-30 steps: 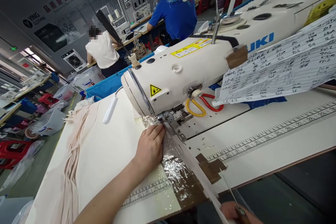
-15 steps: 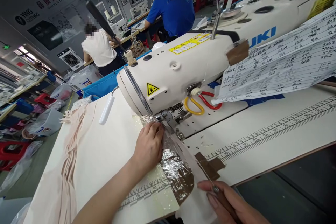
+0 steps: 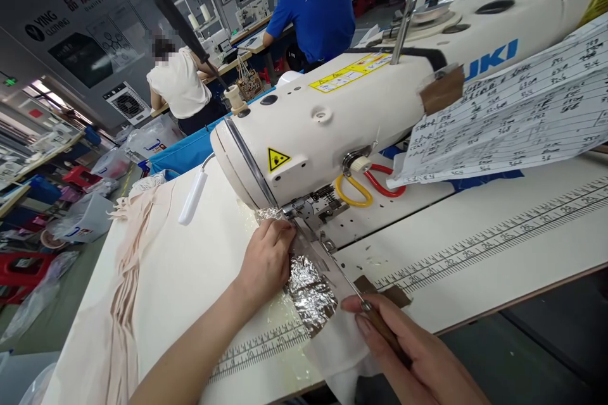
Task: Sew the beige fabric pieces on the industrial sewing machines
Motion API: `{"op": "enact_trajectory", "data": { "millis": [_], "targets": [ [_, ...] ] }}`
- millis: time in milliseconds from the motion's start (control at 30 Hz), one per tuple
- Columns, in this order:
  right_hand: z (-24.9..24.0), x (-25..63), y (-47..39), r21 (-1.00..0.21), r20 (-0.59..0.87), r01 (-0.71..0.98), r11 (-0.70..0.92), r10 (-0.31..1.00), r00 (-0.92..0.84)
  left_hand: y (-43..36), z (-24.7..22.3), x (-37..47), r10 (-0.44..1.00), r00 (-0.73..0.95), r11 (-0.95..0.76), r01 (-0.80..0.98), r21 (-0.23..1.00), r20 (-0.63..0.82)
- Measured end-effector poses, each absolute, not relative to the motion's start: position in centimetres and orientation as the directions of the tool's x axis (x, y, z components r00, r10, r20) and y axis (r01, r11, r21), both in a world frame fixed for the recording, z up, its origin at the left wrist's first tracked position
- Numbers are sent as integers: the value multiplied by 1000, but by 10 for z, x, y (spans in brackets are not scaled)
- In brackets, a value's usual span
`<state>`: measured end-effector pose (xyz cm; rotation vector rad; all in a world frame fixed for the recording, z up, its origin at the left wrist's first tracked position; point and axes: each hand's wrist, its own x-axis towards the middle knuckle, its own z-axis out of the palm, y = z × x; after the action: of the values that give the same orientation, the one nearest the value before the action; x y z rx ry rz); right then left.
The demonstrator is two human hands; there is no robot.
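My left hand (image 3: 266,254) is closed, its bent fingers pressing a strip of pale thin fabric (image 3: 339,343) beside the presser foot (image 3: 295,209) of a white sewing machine (image 3: 289,133). Its fingertips are partly hidden. In my right hand (image 3: 411,348) is an awl (image 3: 387,332) with a brown wooden handle. The awl's long metal shaft lies along the fabric and points up toward the foot. My right thumb and forefinger are at the fabric's edge. Shiny, crinkled tape (image 3: 310,291) shows on the table between my hands.
Gathered pale pink fabric (image 3: 124,272) lies on the left of the table. Red-and-yellow-handled scissors (image 3: 354,193) sit behind the needle area. Written sheets (image 3: 513,107) hang over the right side, above a printed ruler (image 3: 494,231). Two people sit at machines beyond.
My right hand and the awl have moved up and left, bringing the shaft closer to the presser foot. The fabric's near end has shifted and hangs in folds. My left hand has barely moved.
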<state>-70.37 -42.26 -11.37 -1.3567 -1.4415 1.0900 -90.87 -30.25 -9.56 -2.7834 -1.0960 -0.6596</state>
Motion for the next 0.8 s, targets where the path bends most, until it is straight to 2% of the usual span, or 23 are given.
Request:
{"op": "enact_trajectory", "data": {
  "millis": [133, 367, 667, 800],
  "targets": [
    [-108, -708, -412, -962, 23, 270, 39, 998, -63, -305, -96, -908, 694, 608, -664, 747, 17, 385],
    [-107, -709, -404, -957, 17, 288, 45, 995, -98, -305, -93, -908, 630, 641, -750, 648, 129, 439],
    [-107, -716, -389, -945, 54, 314, 88, 992, -115, -306, -95, -908, 696, 588, -671, 737, 83, 411],
    [-112, -716, -386, -946, 55, 310, 95, 989, -136, -308, -91, -907, 612, 626, -751, 652, 107, 483]
  ]
}}
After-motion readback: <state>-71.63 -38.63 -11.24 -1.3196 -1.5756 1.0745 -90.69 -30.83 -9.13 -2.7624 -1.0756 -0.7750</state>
